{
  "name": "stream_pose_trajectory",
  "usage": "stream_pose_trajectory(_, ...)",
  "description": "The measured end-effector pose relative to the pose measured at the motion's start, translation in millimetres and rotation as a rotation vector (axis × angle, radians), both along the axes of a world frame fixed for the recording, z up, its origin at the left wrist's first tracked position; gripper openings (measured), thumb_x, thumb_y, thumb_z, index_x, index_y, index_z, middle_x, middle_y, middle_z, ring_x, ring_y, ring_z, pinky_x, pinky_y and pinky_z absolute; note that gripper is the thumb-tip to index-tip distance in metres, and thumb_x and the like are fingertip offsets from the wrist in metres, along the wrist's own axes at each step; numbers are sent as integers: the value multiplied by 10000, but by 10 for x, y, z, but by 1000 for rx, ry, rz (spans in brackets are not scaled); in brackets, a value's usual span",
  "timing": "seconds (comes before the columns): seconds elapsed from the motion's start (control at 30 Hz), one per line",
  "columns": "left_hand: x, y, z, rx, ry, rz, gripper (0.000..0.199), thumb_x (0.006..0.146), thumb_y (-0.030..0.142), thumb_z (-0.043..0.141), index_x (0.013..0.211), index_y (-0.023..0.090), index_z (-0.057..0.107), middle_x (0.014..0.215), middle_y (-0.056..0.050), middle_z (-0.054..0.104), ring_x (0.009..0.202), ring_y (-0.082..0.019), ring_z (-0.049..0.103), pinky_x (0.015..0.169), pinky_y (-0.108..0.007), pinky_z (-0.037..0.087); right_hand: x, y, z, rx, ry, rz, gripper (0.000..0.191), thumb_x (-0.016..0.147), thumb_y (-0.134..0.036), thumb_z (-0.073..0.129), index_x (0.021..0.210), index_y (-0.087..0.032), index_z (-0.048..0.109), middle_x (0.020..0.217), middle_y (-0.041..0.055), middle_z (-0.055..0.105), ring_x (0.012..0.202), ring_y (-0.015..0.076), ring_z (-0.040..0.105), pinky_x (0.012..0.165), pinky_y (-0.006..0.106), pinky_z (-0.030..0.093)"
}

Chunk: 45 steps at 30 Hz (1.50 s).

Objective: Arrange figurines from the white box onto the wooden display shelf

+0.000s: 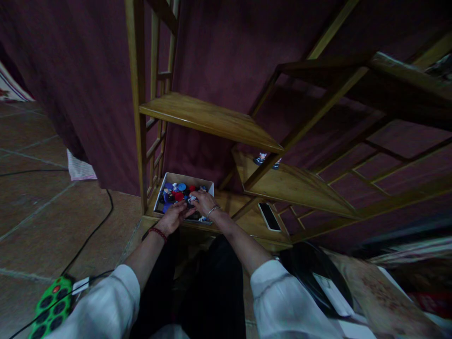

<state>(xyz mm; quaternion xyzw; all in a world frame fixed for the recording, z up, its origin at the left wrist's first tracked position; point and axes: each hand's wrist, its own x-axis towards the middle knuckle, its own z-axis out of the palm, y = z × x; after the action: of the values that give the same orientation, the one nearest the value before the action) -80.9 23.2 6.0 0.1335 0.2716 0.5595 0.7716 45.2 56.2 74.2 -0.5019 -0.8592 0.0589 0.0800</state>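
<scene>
A shallow white cardboard box (209, 184) full of small toy figures and pieces in blue, red, black and white sits on the bottom shelf. My left hand (173, 217), with a red bead bracelet at the wrist, is over the near edge of the box. Its fingers are extended and apart, palm turned partly up, and I see nothing held in them. Above the right part of the box, my right hand (204, 203), wearing a silver bangle, has its fingers closed at a small white figurine (192, 198). The fingers partly hide that piece.
Around the box stands a wooden display shelf (212, 115). Two small figurines (261, 158) stand on the middle shelf. A phone (269, 217) lies right of the box. A green power strip (52, 308) with cables is on the tiled floor, and a black round object (310, 273) is at right.
</scene>
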Motion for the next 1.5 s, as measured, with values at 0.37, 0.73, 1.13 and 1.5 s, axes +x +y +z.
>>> stream_pose_trajectory(0.37,-3,-68,93,3,45,-25,124,676,-21,545,659,95,586,659,-26,634,683,-132,618,880,-405,444,-11,-133,12,-4,50,-57,234,758,-226,531,986,-228,583,953,29,582,914,152,519,758,238,388)
stream_pose_trajectory(0.73,30,-72,-1,34,70,-53,124,652,-16,575,607,99,582,609,-1,618,650,-124,616,863,-400,455,66,-229,47,26,52,-40,169,767,-210,529,917,-233,604,925,23,595,892,138,535,757,220,380)
stream_pose_trajectory(1.13,17,-63,39,-7,98,-25,126,662,-23,562,611,88,594,645,-16,628,667,-120,609,827,-371,482,33,-186,32,46,36,-14,195,761,-205,526,938,-227,606,922,24,602,848,143,545,712,221,387)
stream_pose_trajectory(1.5,19,-97,77,11,67,-41,117,652,-9,583,618,102,592,625,3,612,653,-105,599,850,-366,463,55,-168,-20,39,84,5,204,763,-193,533,954,-222,597,926,29,598,876,147,537,766,239,386)
